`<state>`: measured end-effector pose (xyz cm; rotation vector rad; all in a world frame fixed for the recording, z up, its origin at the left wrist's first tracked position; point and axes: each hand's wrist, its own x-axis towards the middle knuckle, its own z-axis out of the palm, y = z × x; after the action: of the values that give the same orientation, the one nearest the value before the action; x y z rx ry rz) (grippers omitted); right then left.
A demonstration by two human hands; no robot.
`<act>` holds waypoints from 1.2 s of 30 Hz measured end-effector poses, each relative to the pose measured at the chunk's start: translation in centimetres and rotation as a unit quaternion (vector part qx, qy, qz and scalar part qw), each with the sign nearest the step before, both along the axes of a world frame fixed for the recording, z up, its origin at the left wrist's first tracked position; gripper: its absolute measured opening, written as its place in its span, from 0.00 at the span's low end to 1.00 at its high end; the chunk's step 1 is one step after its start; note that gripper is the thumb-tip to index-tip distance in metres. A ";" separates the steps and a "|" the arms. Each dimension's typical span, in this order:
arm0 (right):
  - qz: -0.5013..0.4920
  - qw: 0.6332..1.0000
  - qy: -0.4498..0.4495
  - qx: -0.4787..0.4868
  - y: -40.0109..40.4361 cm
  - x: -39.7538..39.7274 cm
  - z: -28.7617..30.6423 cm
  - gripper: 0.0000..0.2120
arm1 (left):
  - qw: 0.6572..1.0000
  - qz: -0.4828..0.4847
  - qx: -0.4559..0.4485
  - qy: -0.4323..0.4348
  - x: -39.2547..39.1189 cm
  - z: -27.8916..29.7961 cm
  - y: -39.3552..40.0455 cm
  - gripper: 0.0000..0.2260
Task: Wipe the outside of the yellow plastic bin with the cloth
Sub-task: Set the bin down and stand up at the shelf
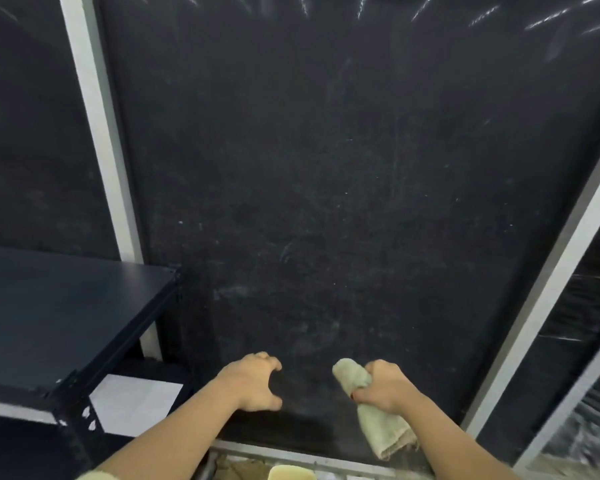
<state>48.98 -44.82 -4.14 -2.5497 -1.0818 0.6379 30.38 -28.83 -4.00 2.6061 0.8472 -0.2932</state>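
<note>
Facing a large dark panel [326,185], matte and scuffed with pale smears and specks, framed by white strips: one white post [97,133] slanting up at left, another white frame edge [551,289] rising at right. Streaks of reflected light along the panel's top edge. At left, a dark metal shelf [66,306] with an empty top board and a perforated black upright; below it, a pale grey patch of floor or board [136,400]. At right, beyond the frame, a blurred dark area, too smeared to read. Left hand [253,382] raised before the panel, fingers curled and spread apart, holding nothing. Right hand [383,386] closed in a fist around a pale greenish cloth [381,427], one rolled end poking above the fist, the rest hanging below. Only a small pale yellow rim of the yellow plastic bin [290,473] visible at the bottom edge, below and between the two forearms, apart from the cloth.
</note>
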 end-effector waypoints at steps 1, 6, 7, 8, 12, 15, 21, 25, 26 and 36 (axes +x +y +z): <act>0.007 1.000 -0.001 -0.001 0.2 0.0 0.1 0.11 | 1.000 0.008 0.001 0.000 -0.3 0.1 0.1 0.33; 0.040 0.999 0.005 0.001 2.3 -0.8 0.8 0.10 | 0.999 0.049 0.011 -0.009 -2.4 0.5 1.0 0.34; 0.046 0.999 0.006 0.003 2.9 -1.2 1.0 0.10 | 0.998 0.058 0.015 -0.014 -3.1 0.6 1.2 0.34; 0.053 0.999 0.007 0.006 3.6 -1.7 1.3 0.10 | 0.997 0.066 0.020 -0.018 -3.8 0.8 1.5 0.34; 0.083 0.996 0.018 0.020 7.0 -4.3 2.5 0.10 | 0.995 0.093 0.032 -0.034 -7.0 1.8 3.7 0.33; 0.103 0.994 0.025 0.032 10.3 -6.9 3.1 0.10 | 0.992 0.112 0.048 -0.043 -9.8 3.1 6.3 0.33; 0.149 0.987 0.025 0.047 17.7 -13.0 4.5 0.11 | 0.984 0.149 0.083 -0.049 -16.1 5.2 12.3 0.32; 0.169 0.983 0.030 0.063 22.5 -16.9 4.9 0.09 | 0.979 0.177 0.091 -0.037 -20.6 5.4 15.8 0.32; 0.173 0.982 0.031 0.066 23.6 -17.8 5.0 0.10 | 0.978 0.182 0.093 -0.031 -21.6 5.3 16.5 0.32; 0.236 0.968 0.027 0.078 32.8 -24.7 5.1 0.09 | 0.965 0.245 0.093 0.004 -29.0 4.8 22.2 0.31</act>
<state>24.30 -12.00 1.01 -2.1354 -1.6665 0.6956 1.37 -6.66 0.84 2.4476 1.5425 -0.0852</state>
